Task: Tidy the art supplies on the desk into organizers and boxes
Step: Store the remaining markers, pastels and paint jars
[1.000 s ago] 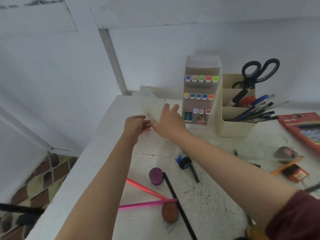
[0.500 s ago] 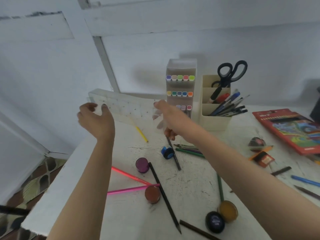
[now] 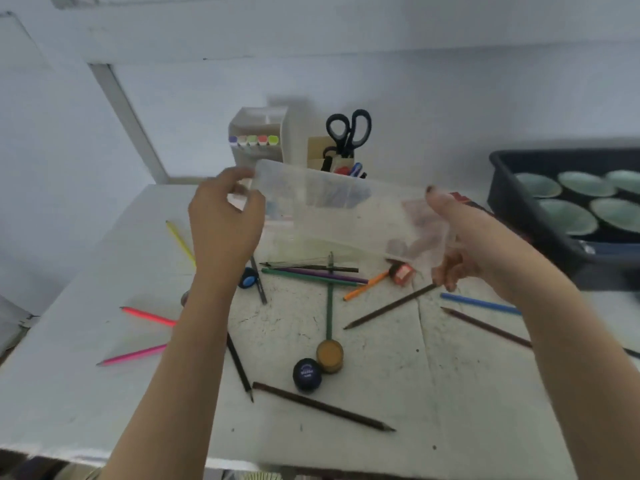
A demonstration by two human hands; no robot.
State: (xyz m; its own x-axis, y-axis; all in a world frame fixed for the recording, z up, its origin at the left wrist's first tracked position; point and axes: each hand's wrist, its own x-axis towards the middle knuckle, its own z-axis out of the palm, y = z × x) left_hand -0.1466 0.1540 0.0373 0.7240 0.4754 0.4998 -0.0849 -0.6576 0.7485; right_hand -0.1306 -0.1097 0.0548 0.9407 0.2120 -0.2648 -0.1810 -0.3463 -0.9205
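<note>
Both my hands hold a clear plastic box (image 3: 339,213) in the air above the middle of the desk. My left hand (image 3: 225,223) pinches its left end and my right hand (image 3: 460,237) grips its right end, fingers showing through the plastic. Below it lie several coloured pencils: a green one (image 3: 329,306), a brown one (image 3: 322,407), a blue one (image 3: 479,303), a pink one (image 3: 133,355), a yellow one (image 3: 180,241). A dark blue paint pot (image 3: 307,374) and an orange paint pot (image 3: 329,355) sit together near the front. The image is blurred.
At the back stand a white marker organizer (image 3: 258,140) and a beige pen holder with black scissors (image 3: 349,129). A dark tray (image 3: 519,209) holding pale green dishes sits at the right. The desk (image 3: 381,393) ends at its left and front edges.
The clear box has come from the desk's back left to the middle, held higher and further right. The view has swung right, bringing the dark tray in.
</note>
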